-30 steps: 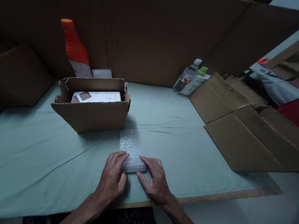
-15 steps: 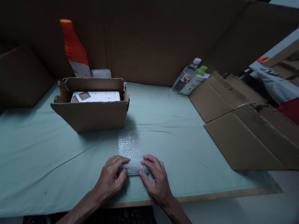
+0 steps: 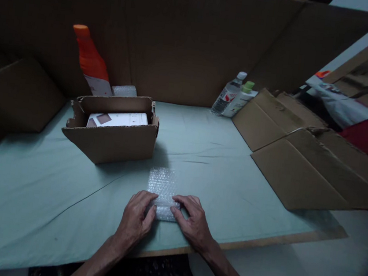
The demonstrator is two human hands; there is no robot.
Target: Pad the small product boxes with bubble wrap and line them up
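A strip of clear bubble wrap (image 3: 162, 184) lies on the pale green cloth (image 3: 31, 191) near the table's front edge, its near end rolled into a small bundle. My left hand (image 3: 135, 221) grips the bundle from the left, fingers curled over it. My right hand (image 3: 193, 223) presses on it from the right, fingers bent onto the wrap. What the wrap encloses is hidden. Just behind stands an open cardboard box (image 3: 112, 141) holding a white flat package (image 3: 118, 119).
An orange bottle (image 3: 91, 61) and a clear roll (image 3: 124, 90) stand behind the box. Two plastic bottles (image 3: 233, 96) lean at the back right. Flattened cardboard (image 3: 303, 165) covers the right side; cardboard walls rise at the back and left.
The loose strip of wrap ahead of my hands has grown shorter as the bundle was rolled forward; both hands shifted slightly and closed tighter on it.
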